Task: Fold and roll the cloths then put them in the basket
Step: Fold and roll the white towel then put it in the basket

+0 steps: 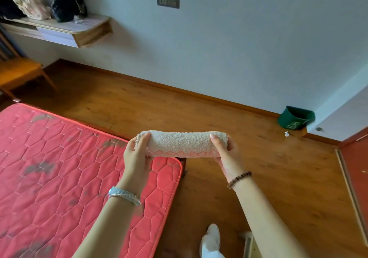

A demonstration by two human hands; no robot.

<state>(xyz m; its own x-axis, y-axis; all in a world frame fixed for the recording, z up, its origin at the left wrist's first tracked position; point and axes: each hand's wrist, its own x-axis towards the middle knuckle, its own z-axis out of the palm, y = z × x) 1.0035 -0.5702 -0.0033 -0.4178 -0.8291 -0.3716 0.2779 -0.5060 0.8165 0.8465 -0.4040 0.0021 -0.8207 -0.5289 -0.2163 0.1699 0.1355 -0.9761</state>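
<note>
Above the corner of the red mattress (59, 168), a rolled cream cloth (181, 143) is held level in the air, the left hand (137, 152) curled round one end and the right hand (225, 154) round the other. The roll's far side is hidden, and a pale object (252, 245) at the bottom edge is cut off.
</note>
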